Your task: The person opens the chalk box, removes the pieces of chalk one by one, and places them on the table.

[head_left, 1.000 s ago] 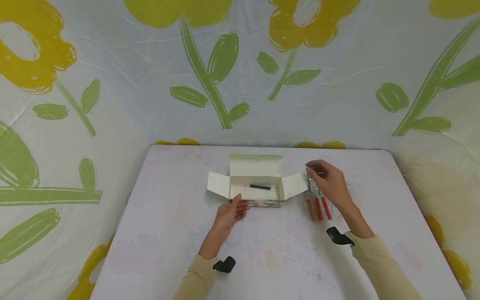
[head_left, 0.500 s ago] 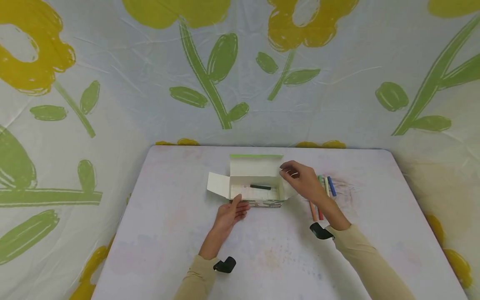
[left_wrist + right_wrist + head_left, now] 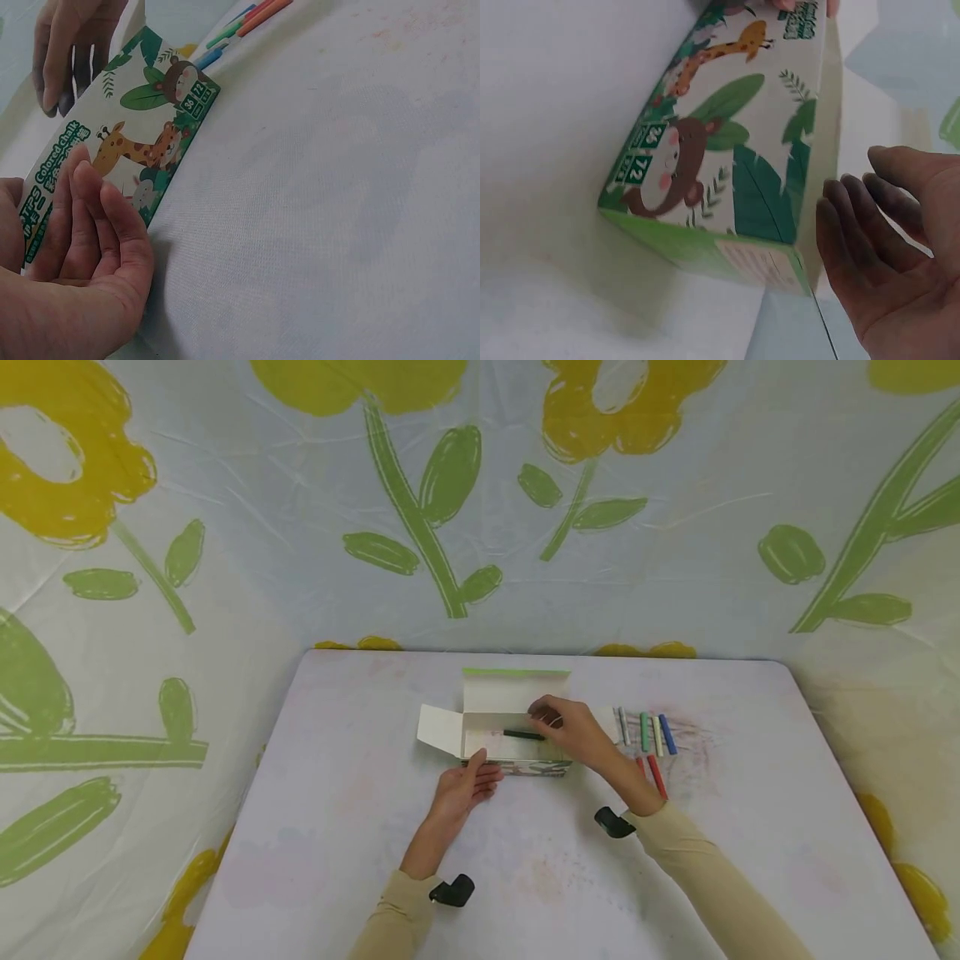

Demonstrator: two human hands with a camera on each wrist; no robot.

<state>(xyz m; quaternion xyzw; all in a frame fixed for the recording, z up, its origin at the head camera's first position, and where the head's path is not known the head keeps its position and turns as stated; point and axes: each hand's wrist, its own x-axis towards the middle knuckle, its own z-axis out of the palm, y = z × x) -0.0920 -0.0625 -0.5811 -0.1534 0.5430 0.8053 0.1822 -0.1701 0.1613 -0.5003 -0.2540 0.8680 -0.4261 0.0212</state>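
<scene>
A white and green cardboard box (image 3: 536, 769) labelled Colored Chalk stands on the table with its flaps spread. One black chalk stick (image 3: 522, 735) lies inside. My left hand (image 3: 459, 787) holds the box's front wall, fingers flat on the printed face (image 3: 124, 154) and thumb over the rim. Above the box's right end is my right hand (image 3: 570, 731), its fingers loosely bent. In the right wrist view nothing shows between that hand's (image 3: 892, 240) thumb and fingers, and its fingertips are dark with dust.
Right of the box lie grey (image 3: 624, 727), green (image 3: 644, 732), white (image 3: 657, 735) and blue (image 3: 667, 734) chalks. Nearer are red chalks (image 3: 657, 777), and an orange chalk (image 3: 264, 16) shows in the left wrist view. Flowered cloth (image 3: 675, 560) hangs behind the table (image 3: 360, 843).
My right hand has moved left from above the row of chalks to over the box's right end. The left hand stays on the box, and the black chalk stays inside.
</scene>
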